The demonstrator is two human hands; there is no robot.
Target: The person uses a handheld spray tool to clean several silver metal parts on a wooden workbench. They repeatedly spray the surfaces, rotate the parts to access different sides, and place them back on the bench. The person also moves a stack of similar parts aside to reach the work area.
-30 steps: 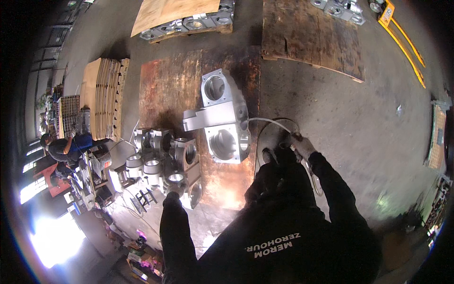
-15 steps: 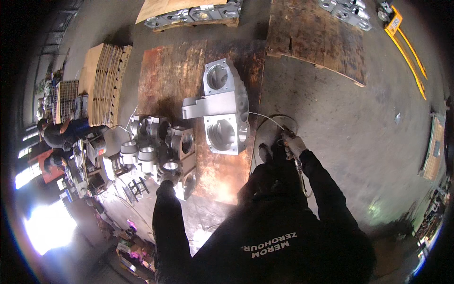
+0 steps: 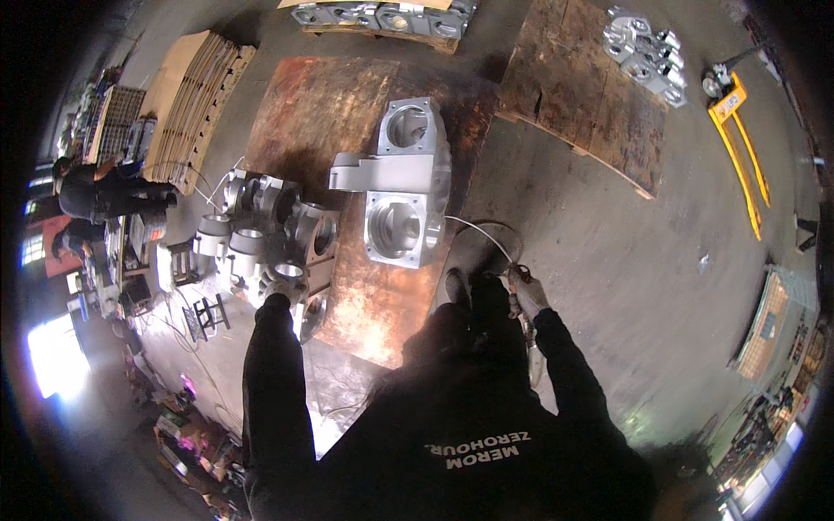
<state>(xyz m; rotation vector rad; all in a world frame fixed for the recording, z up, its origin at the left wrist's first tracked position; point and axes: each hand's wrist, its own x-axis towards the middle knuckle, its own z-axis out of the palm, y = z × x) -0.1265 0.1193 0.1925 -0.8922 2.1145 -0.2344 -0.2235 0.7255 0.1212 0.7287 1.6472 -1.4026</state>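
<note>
My left hand [image 3: 280, 287] is closed on the round-mouthed end of a grey metal casting [image 3: 289, 271], at the near side of a cluster of similar castings. Low at the right, my right hand [image 3: 530, 292] is wrapped around what looks like an air blow gun [image 3: 514, 276]. A long thin bent tube [image 3: 478, 227] runs from it toward a large casting [image 3: 401, 178]. That casting has two square flanges with round bores and an arm sticking out to the left. It lies on a stained wooden board [image 3: 347, 104].
Stacked cardboard [image 3: 195, 95] stands at the far left, near a person in dark clothes [image 3: 95, 191]. More castings [image 3: 382, 17] sit on a pallet at the back. Another wooden board [image 3: 582, 95] carries castings [image 3: 645, 56]. A yellow pallet jack [image 3: 738, 143] stands at the right.
My view has turned, so the castings and boards sit differently in the picture. My left hand is still on the casting, and the right still holds the air blow gun.
</note>
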